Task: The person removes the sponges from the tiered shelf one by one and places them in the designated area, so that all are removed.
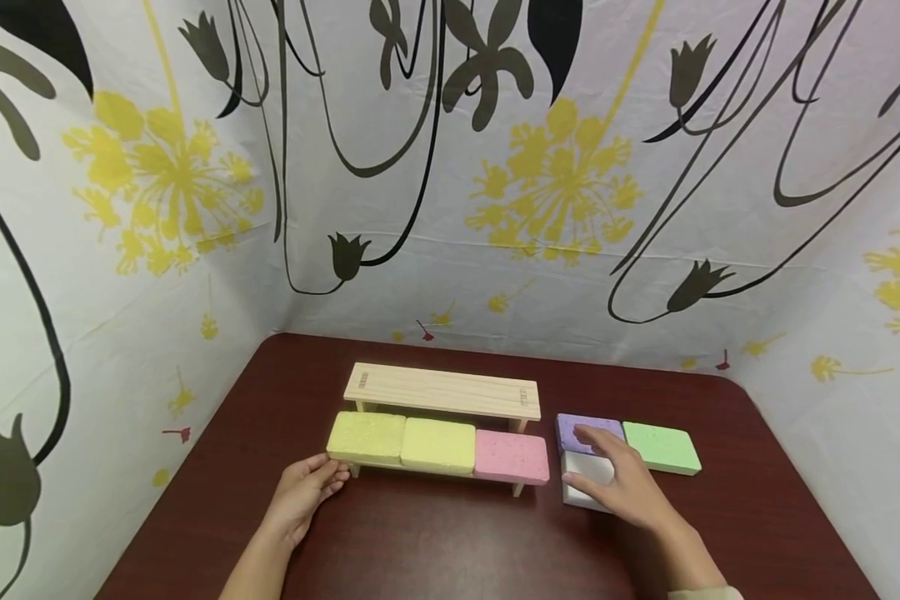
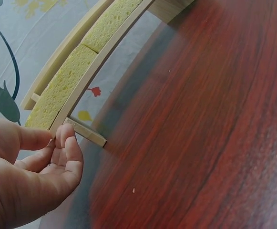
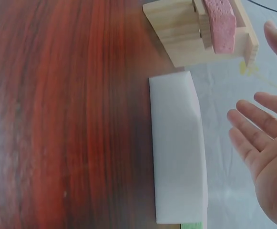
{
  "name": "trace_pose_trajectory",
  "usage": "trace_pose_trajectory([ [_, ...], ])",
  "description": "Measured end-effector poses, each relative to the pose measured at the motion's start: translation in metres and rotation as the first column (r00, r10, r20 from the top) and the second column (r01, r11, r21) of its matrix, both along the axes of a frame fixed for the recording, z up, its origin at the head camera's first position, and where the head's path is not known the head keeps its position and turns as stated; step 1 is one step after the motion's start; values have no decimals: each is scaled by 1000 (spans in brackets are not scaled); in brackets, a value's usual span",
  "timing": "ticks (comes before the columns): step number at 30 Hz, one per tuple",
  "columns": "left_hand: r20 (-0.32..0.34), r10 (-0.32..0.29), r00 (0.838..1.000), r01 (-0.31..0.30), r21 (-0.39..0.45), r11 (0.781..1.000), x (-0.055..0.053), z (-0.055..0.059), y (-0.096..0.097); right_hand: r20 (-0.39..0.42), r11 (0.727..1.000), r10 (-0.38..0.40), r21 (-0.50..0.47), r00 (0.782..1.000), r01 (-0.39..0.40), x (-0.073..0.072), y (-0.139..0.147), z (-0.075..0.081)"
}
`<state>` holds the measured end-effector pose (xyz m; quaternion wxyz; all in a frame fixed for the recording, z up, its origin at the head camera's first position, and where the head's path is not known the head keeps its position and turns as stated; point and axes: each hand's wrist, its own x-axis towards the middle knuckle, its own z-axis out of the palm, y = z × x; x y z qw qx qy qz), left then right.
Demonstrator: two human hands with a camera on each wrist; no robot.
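Observation:
A two-step wooden stand (image 1: 442,390) stands mid-table, its upper board bare. Along its lower board lie a yellow sponge (image 1: 366,437), a second yellow sponge (image 1: 438,446) and a pink sponge (image 1: 512,457), side by side. My left hand (image 1: 300,497) pinches the left end of the lower board, thumb and fingers at its corner in the left wrist view. Over to the right, my right hand (image 1: 633,487) hovers with spread fingers above a white block (image 1: 579,493) and a purple sponge (image 1: 568,432), partly hiding both. A green sponge (image 1: 662,448) lies just beyond that hand.
The dark reddish-brown table (image 1: 435,542) has rounded far corners. A white cloth backdrop (image 1: 420,208) printed with flowers surrounds it at the back and both sides.

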<state>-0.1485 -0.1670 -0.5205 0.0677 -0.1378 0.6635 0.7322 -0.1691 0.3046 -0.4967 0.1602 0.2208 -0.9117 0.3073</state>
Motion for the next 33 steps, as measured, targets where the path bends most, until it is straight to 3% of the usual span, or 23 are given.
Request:
trace_pose_trajectory([
  [18,1,-2,1000,2,2,1000,0,1,0,40,997,83,3,996,-83,-9,-27,1],
  [26,1,-3,1000,3,1,1000,-1,0,0,131,997,40,57,991,-48,-9,-41,1],
  [33,0,-1,1000,1,4,1000,-2,-2,0,111,994,61,82,992,-70,-10,-54,0],
])
